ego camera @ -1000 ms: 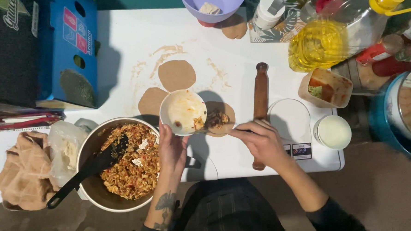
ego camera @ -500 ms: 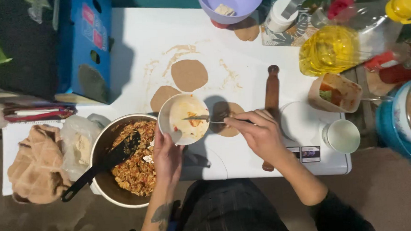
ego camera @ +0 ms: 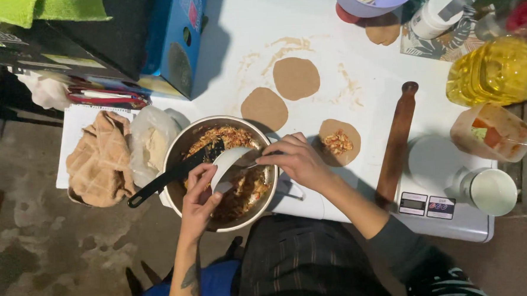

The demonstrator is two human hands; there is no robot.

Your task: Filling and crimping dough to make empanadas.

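white round bowl (ego camera: 231,164) now tilted over metal pan (ego camera: 186,146), left hand (ego camera: 199,198) gripping.

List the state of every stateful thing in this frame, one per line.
left hand: holding white bowl
white bowl: tilted over the pan
right hand: closed on a utensil at the bowl
pan: holds filling, black spatula resting in it
dough round: flat, topped with filling
two dough rounds: flat, bare
rolling pin: lying on table
oil bottle: nearly full
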